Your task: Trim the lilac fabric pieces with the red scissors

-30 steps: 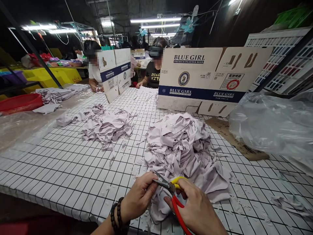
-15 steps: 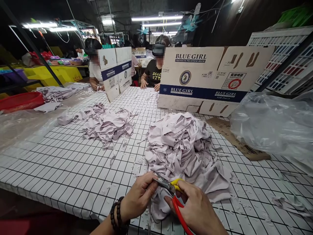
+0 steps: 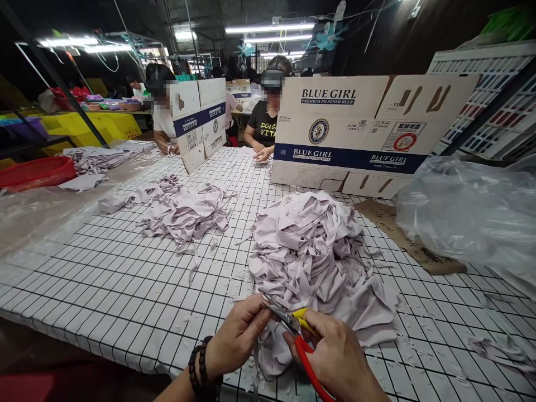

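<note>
one closed left hand pinches a mostly hidden pale lilac fabric strip — the right hand curls snugly around red-and-yellow-handled metal scissors.

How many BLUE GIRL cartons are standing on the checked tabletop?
2: the larger carton stands just beyond the big fabric heap; the smaller carton is farther left, beyond the smaller fabric heap. Others could be hidden behind the larger carton.
</note>
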A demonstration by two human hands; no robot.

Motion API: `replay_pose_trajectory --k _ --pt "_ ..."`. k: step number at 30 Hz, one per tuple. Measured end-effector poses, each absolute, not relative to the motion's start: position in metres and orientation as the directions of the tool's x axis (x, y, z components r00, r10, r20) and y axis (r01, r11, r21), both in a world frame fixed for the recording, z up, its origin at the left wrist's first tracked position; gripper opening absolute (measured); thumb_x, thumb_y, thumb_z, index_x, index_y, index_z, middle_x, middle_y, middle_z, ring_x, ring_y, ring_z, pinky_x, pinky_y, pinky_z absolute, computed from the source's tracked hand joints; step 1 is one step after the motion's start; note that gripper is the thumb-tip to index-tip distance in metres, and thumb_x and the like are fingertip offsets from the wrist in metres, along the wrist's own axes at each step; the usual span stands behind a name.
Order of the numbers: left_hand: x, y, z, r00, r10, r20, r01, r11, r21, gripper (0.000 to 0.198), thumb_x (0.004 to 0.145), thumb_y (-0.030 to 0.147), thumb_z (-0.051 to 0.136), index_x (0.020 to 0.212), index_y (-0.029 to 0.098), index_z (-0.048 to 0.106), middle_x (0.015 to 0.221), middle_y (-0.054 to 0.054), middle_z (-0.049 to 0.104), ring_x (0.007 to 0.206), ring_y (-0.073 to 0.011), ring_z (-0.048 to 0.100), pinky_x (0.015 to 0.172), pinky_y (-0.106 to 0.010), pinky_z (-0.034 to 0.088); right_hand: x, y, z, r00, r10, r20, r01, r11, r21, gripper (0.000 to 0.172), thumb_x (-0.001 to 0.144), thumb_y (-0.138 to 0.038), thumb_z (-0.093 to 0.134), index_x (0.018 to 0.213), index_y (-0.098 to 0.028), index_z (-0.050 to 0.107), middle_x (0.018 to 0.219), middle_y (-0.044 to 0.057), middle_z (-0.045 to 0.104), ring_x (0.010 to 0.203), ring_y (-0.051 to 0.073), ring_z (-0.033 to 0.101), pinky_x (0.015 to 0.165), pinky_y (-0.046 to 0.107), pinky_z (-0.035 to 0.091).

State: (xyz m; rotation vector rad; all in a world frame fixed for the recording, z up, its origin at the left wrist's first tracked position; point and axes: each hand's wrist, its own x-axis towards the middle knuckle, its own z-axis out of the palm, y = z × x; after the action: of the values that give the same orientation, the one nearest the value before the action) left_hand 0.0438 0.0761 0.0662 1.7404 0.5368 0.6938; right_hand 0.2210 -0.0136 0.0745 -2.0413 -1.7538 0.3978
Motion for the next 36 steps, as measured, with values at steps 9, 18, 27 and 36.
replay_pose_trajectory --k 9,18,27,36 --pt "0.044 0.077 0.061 0.707 0.699 0.107 -0.024 -0.127 0.992 0.032 0.097 0.039 0.045 0.081 0.016 0.061 0.079 -0.004 0.054 0.073 -0.0155 0.047 0.069 -0.026 0.039 0.216 -0.011 0.069 0.165 0.986 -0.010 0.694 -0.123 -0.710 0.038 0.074 -0.041 0.065 0.055 -0.022 0.037 0.050 -0.007 0.036 0.048 0.009 0.033 0.045 0.021 0.025" --pt "0.002 0.098 0.060 0.381 0.923 0.048 -0.283 0.067 0.957 0.028 0.082 0.045 0.068 0.083 0.016 0.068 0.072 -0.003 0.060 0.067 -0.0143 0.048 0.064 -0.025 0.040 0.240 0.008 0.046 0.307 0.937 -0.169 0.261 -0.253 -0.932 0.035 0.073 -0.048 0.073 0.087 -0.020 0.055 0.087 0.003 0.066 0.067 0.016 0.058 0.064 0.028 0.048" --pt "-0.035 0.102 0.096 0.144 0.987 0.076 -0.474 0.001 0.880 0.017 0.078 0.032 0.075 0.077 0.016 0.068 0.069 -0.001 0.058 0.057 -0.0091 0.049 0.054 -0.018 0.044 0.170 0.054 0.024 0.212 0.959 0.187 0.657 0.002 -0.754 0.027 0.072 -0.036 0.069 0.087 -0.020 0.053 0.084 0.008 0.065 0.076 0.028 0.062 0.069 0.041 0.050" --pt "-0.048 0.112 0.114 0.075 0.993 0.090 -0.516 -0.038 0.856 0.018 0.073 0.028 0.078 0.074 0.013 0.066 0.066 0.000 0.054 0.056 -0.0080 0.047 0.052 -0.016 0.045 0.158 0.062 0.014 0.012 0.932 0.361 0.557 0.294 -0.777 0.016 0.072 -0.017 0.048 0.086 -0.021 0.056 0.083 0.007 0.065 0.080 0.024 0.059 0.077 0.038 0.047"
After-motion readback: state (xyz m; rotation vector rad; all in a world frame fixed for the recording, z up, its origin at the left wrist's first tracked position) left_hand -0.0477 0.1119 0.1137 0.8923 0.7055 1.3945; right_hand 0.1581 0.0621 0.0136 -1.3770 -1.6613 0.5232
